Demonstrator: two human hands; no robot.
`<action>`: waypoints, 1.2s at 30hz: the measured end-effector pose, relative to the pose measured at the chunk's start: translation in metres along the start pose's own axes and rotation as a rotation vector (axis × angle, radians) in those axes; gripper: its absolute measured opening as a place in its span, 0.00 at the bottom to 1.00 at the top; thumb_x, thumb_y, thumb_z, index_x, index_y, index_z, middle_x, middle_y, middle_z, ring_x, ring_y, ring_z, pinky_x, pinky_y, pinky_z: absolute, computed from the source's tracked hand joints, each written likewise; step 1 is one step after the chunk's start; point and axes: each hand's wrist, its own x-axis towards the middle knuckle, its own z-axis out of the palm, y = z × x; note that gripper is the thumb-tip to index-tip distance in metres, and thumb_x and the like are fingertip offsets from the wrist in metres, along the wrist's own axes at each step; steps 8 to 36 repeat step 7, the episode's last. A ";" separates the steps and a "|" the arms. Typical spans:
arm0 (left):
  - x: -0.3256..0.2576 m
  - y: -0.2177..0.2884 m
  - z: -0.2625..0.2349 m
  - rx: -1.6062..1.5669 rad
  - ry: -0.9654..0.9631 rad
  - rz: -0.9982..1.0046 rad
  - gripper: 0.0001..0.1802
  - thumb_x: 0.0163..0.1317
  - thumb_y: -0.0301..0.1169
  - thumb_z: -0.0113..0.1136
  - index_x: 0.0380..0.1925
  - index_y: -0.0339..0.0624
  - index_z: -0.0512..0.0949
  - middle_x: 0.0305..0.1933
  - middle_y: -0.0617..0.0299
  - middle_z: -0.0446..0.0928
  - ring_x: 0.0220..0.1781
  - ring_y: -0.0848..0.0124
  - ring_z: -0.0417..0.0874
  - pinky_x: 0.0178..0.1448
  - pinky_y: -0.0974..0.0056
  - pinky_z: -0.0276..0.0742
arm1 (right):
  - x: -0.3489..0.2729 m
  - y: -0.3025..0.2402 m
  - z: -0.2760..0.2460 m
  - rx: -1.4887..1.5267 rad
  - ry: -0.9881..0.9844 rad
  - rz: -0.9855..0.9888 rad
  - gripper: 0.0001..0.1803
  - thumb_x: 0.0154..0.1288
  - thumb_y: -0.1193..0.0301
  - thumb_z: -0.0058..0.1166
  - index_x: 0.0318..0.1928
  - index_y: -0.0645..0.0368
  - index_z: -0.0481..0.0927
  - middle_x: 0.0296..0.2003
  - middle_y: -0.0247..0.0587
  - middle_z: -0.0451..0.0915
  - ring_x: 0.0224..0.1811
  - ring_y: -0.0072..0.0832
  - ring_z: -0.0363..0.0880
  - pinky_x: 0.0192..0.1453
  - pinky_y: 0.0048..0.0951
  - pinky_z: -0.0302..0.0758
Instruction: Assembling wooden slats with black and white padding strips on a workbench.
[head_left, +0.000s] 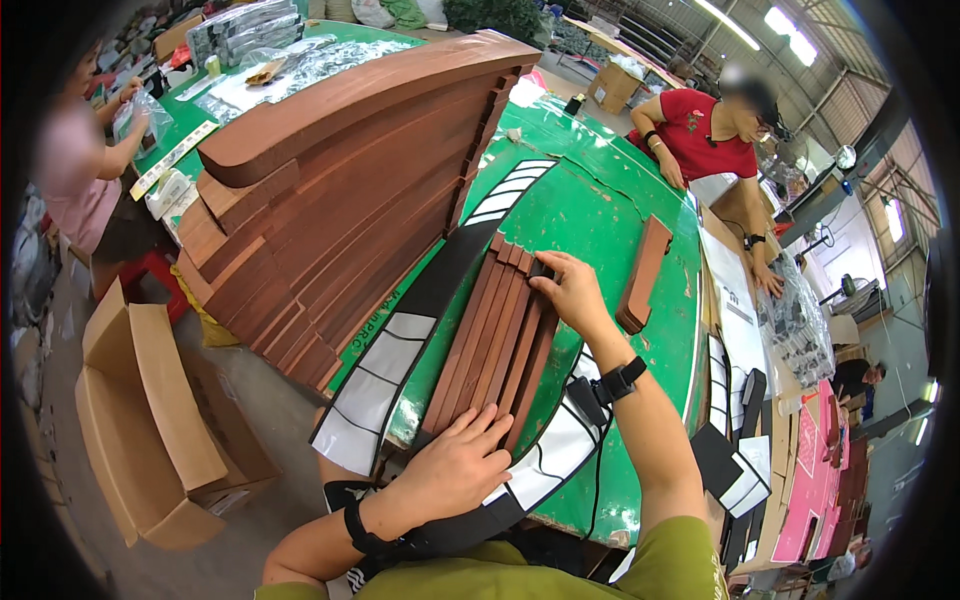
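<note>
Several long brown wooden slats point(490, 335) lie side by side on a green table point(600, 215), resting over black strips with white panels point(400, 345). My left hand point(462, 462) lies flat on the near ends of the slats, fingers spread. My right hand point(570, 290) presses on the far ends of the slats, fingers curled over them, beside a small black piece. Both wrists wear black bands.
A tall stack of long brown slats point(340, 180) fills the table's left. A single brown block point(643, 275) lies to the right. An open cardboard box point(150, 420) stands on the floor at left. One person in red point(700, 135) and one in pink point(75, 170) work nearby.
</note>
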 end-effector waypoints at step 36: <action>0.002 -0.002 -0.001 -0.025 -0.017 -0.009 0.13 0.64 0.37 0.66 0.34 0.38 0.79 0.68 0.37 0.72 0.73 0.37 0.68 0.76 0.38 0.62 | 0.004 0.000 0.000 -0.014 -0.013 0.035 0.22 0.56 0.66 0.69 0.52 0.59 0.87 0.54 0.51 0.85 0.54 0.48 0.84 0.62 0.43 0.77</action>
